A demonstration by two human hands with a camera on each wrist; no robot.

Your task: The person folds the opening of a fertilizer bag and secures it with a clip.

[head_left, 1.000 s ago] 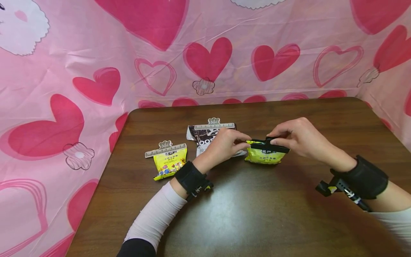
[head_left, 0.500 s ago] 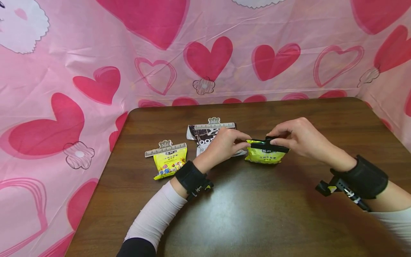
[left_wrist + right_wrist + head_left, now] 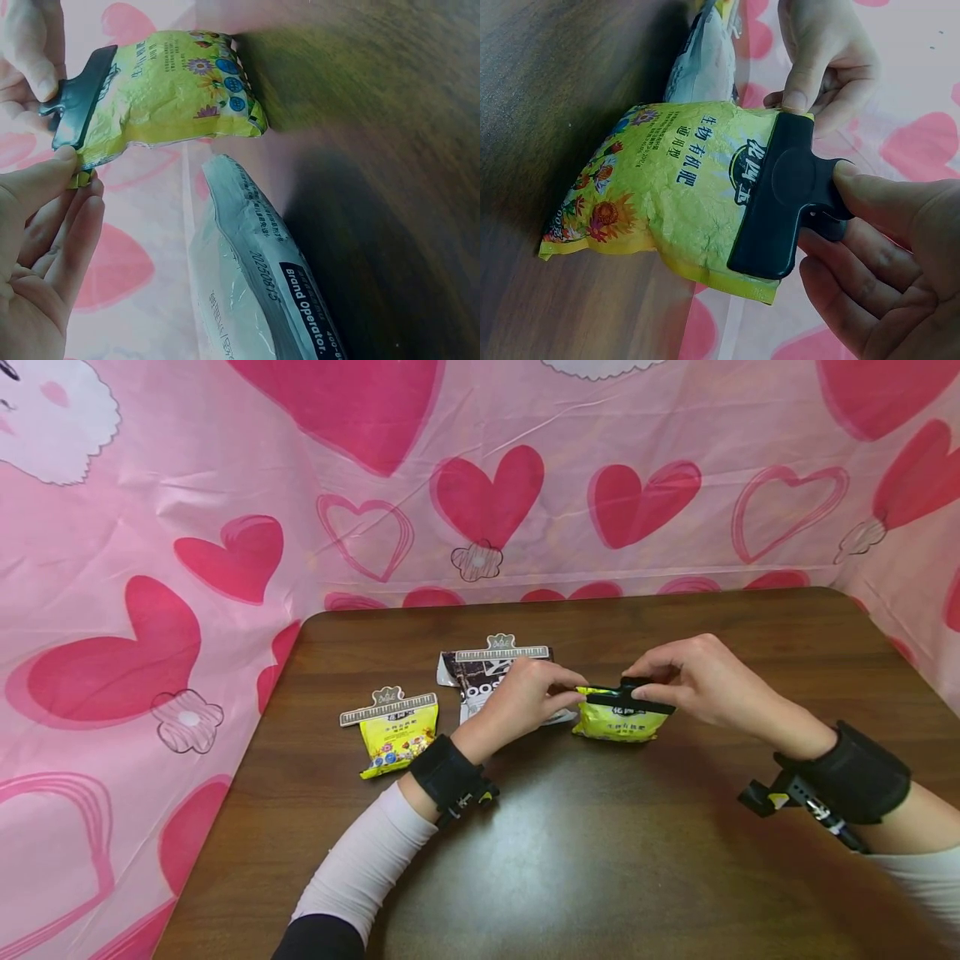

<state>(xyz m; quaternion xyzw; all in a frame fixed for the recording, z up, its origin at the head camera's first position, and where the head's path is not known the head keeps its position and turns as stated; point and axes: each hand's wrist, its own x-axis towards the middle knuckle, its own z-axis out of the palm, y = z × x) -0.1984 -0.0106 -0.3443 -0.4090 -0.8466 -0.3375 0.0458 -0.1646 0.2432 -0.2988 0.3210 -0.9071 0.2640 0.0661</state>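
Tabletop (image 3: 600, 860): both hands pinch the yellow packet (image 3: 619, 720); right (image 3: 693, 681) squeezes its black clip (image 3: 626, 695), contents seemingly sealed.

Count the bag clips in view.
3: a black clip on the held yellow bag, pale clips on the dark bag and the left yellow bag. None visibly hidden.

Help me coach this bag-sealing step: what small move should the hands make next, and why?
Probably ease the right hand off the black clip so it bites shut. The clip already spans the top edge of the yellow bag, whose corner the left hand pinches steady.
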